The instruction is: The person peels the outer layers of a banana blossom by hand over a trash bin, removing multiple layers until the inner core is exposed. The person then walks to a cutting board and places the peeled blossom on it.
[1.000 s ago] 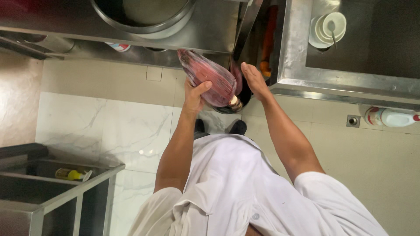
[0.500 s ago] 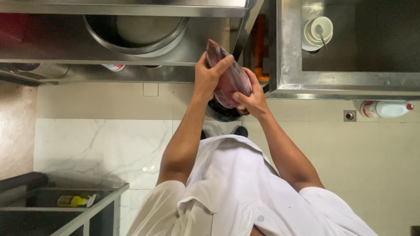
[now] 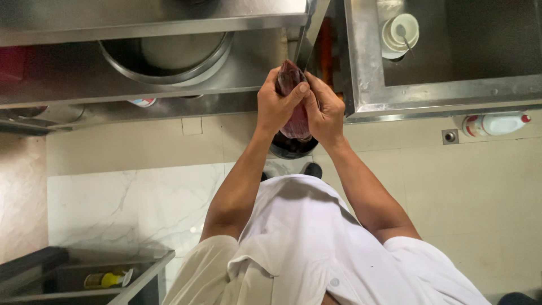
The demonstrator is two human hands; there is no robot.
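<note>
Both my hands grip a dark red, plastic-wrapped lump (image 3: 294,123) in front of me. My left hand (image 3: 275,106) wraps its left side, with the thumb across the front. My right hand (image 3: 326,111) closes on its right side. The lump stands upright, its tip (image 3: 289,72) poking out above my fingers. Directly below it on the floor sits a dark round container (image 3: 293,149), mostly hidden by the lump and my hands. My white jacket (image 3: 316,248) fills the bottom of the view.
A steel counter (image 3: 113,93) with a large round pan (image 3: 166,56) set in it lies to the left. To the right, a steel sink (image 3: 451,93) holds stacked white dishes (image 3: 400,34). On the tiled floor are a white bottle (image 3: 494,124) and a drain (image 3: 450,136). A steel rack (image 3: 84,277) stands bottom left.
The lump has gone from lying tilted across my spread hands to standing upright, with both hands closed tightly around it. It now sits lower, closer to the dark container.
</note>
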